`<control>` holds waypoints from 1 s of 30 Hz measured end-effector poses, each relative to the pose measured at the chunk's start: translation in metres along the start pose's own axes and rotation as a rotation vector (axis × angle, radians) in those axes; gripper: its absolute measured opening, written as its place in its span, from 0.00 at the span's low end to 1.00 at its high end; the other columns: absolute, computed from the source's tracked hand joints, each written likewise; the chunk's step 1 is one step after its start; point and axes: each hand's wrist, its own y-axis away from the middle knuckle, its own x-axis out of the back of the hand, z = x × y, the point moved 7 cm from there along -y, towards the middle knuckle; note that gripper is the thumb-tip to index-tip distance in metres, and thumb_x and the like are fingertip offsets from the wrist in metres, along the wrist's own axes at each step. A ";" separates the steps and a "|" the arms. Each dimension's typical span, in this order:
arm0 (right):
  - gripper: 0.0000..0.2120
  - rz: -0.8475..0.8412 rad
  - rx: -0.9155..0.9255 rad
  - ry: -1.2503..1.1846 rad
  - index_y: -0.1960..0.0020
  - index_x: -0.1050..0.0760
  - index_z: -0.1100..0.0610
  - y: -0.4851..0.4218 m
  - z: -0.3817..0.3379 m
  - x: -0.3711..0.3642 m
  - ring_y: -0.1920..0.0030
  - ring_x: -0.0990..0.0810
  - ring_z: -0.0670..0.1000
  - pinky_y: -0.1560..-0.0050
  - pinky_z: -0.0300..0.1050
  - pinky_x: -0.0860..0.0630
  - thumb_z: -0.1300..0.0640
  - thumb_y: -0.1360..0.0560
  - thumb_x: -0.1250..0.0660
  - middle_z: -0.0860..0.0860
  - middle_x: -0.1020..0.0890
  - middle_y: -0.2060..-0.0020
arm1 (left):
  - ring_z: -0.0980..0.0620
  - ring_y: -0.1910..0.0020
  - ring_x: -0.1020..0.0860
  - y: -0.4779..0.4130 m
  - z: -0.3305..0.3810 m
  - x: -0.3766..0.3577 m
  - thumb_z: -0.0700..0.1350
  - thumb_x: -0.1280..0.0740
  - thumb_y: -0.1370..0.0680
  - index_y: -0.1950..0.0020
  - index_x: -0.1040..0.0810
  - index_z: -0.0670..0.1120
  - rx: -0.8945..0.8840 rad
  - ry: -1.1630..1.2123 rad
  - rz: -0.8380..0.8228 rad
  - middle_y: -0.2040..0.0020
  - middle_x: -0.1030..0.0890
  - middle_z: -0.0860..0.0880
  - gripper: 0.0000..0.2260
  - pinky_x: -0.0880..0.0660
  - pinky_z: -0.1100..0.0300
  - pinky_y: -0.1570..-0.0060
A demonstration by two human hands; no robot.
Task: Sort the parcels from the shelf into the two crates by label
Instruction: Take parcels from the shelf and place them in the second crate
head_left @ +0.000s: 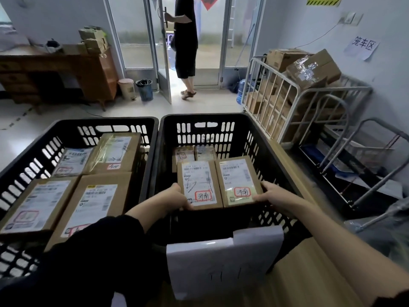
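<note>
Within the right crate (261,129), beside the fuller left crate (88,122), two parcels are squeezed together: left hand (179,196) curled round the left parcel (199,182), right hand (273,196) round the right parcel (238,178). Slackening that squeeze could drop one crooked.

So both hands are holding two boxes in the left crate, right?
Not quite. The head view shows the left hand and right hand holding the two boxes in the right crate, not the left one.
</note>
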 end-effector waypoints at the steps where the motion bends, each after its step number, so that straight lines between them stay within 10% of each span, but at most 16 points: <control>1: 0.24 -0.019 -0.014 0.012 0.30 0.37 0.61 -0.006 0.000 -0.002 0.51 0.22 0.45 0.57 0.37 0.27 0.67 0.25 0.37 0.49 0.21 0.50 | 0.51 0.49 0.25 -0.004 -0.002 -0.001 0.31 0.31 0.29 0.32 0.39 0.40 0.025 -0.015 0.008 0.39 0.24 0.43 0.29 0.26 0.63 0.60; 7: 0.22 -0.129 -0.047 0.065 0.33 0.36 0.61 -0.030 -0.003 -0.011 0.52 0.23 0.44 0.60 0.34 0.27 0.69 0.25 0.38 0.48 0.22 0.52 | 0.55 0.66 0.29 -0.022 -0.002 0.000 0.34 0.34 0.26 0.26 0.49 0.40 0.156 -0.197 0.045 0.57 0.27 0.47 0.33 0.30 0.68 0.79; 13: 0.14 -0.246 -0.021 0.164 0.48 0.32 0.53 -0.038 -0.016 -0.013 0.58 0.25 0.39 0.58 0.29 0.25 0.71 0.25 0.40 0.44 0.23 0.56 | 0.47 0.51 0.26 -0.034 -0.002 0.010 0.36 0.30 0.28 0.25 0.54 0.39 0.232 -0.295 0.062 0.38 0.26 0.40 0.40 0.28 0.57 0.59; 22: 0.21 -0.328 0.009 0.258 0.34 0.35 0.56 -0.052 -0.023 -0.018 0.58 0.26 0.37 0.57 0.30 0.28 0.68 0.24 0.38 0.41 0.25 0.56 | 0.46 0.41 0.24 -0.041 0.010 0.015 0.38 0.32 0.27 0.30 0.39 0.37 0.187 -0.624 0.058 0.38 0.25 0.41 0.28 0.25 0.58 0.46; 27: 0.35 -0.174 0.177 0.520 0.28 0.44 0.54 -0.063 -0.033 -0.009 0.40 0.29 0.46 0.45 0.35 0.27 0.58 0.28 0.30 0.50 0.30 0.33 | 0.41 0.34 0.34 -0.046 0.021 0.014 0.48 0.31 0.26 0.30 0.41 0.38 0.054 -0.920 0.093 0.32 0.37 0.39 0.31 0.34 0.53 0.33; 30: 0.45 -0.053 0.368 0.886 0.24 0.54 0.55 -0.068 -0.052 -0.014 0.25 0.46 0.52 0.26 0.49 0.43 0.47 0.30 0.29 0.52 0.47 0.25 | 0.44 0.32 0.35 -0.047 0.035 0.017 0.52 0.25 0.33 0.31 0.38 0.41 -0.056 -0.995 0.021 0.31 0.35 0.42 0.37 0.34 0.53 0.32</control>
